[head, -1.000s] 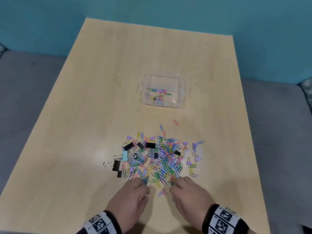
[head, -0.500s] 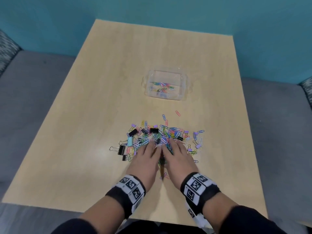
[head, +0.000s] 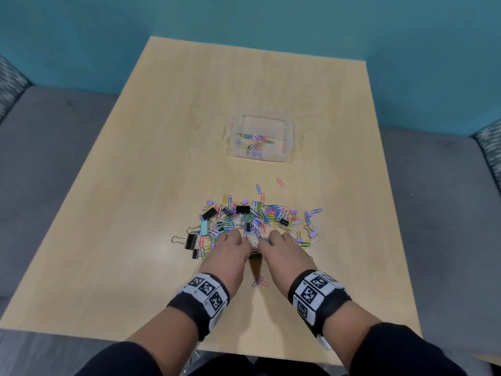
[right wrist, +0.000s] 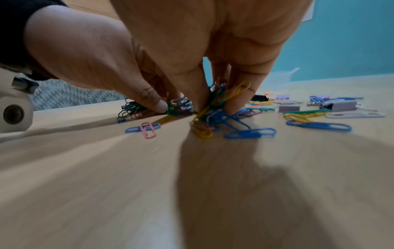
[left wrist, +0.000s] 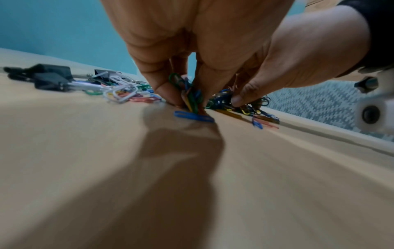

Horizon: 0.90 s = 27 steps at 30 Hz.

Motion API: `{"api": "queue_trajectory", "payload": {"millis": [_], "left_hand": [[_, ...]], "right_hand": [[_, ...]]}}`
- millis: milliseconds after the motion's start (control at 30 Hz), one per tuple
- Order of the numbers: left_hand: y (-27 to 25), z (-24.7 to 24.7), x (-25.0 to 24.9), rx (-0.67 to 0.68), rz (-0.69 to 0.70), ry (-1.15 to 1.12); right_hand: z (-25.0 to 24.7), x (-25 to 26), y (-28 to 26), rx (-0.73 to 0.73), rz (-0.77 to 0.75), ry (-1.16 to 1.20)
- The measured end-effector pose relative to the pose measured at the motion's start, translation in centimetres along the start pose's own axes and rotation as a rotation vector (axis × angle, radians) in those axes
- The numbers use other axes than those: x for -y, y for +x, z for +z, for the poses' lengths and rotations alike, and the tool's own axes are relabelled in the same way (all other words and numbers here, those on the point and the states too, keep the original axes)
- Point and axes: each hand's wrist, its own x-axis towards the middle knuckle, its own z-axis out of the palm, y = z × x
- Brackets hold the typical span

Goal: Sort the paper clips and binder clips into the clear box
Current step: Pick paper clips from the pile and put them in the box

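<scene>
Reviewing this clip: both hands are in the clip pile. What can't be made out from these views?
- Head view: left hand and right hand cover their own fingertips and the paper clips under them.
- Wrist views: each bunch of paper clips is tangled and blurred; no count possible.
- Clear box: contents too small to tell whether any binder clip is inside.

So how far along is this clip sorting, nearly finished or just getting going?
Just getting going, by the look of it. Done: a few paper clips lie in the clear box. In hand: the left hand and right hand each gather a bunch of paper clips at the pile's near edge. Left: most of the pile, including the black binder clips, remains on the table.
</scene>
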Motion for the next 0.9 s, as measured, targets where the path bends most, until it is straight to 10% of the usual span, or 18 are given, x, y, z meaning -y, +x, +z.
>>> {"api": "queue_trajectory", "payload": {"millis": [467,900], "left_hand": [[0.7,-2.1,0.9,-0.005,-0.072,-0.158],[6.0,-11.0,3.0,0.131,-0.388,-1.184]], "right_hand": [[-0.4,-1.8,0.8,0.026,-0.044,0.128],[-9.2,-7.0,5.3,0.202,0.131,1.024]]}}
